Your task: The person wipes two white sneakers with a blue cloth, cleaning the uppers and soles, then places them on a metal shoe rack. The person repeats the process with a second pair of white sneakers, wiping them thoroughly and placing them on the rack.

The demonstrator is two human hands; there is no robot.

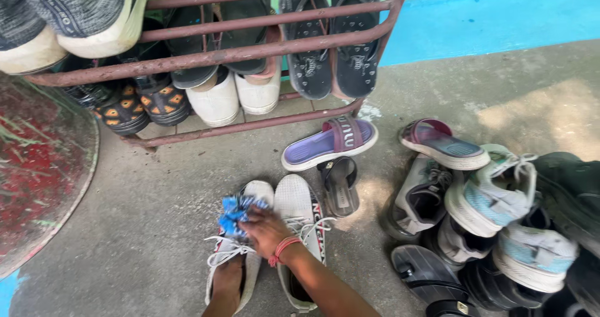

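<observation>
- The concrete floor [156, 229] fills most of the frame, with a blue painted strip [500, 17] at the upper right and a red patterned mat [37, 167] along the left edge.
- A rusty metal shoe rack [237, 54] spans the top of the frame; it holds grey knit shoes [75, 11] at the upper left, black sandals [331, 54] at the top centre, white shoes [237, 95] below them and dark shoes with orange-patterned soles [147, 104] on its lower bar.
- A heap of sneakers and sandals [500, 229] crowds the lower right, piled against one another.
- A pair of purple-and-white slides lies in front of the rack: one [328, 143] at centre, the other [444, 143] to its right, resting on the edge of the heap.
- Your pair of white lace-up sneakers [306, 211] lies sole-side toward the rack at the lower centre, the two shoes side by side.
- A small black sandal [340, 186] lies just beside the right-hand sneaker.
- Your right hand [265, 229], with a red thread band at the wrist, is closed on a blue cloth [236, 212] and presses it onto the toe of the left-hand sneaker.
- Your left hand [226, 286] sits at the lower edge, tucked into the opening of that same sneaker; you cannot tell how its fingers are set.
</observation>
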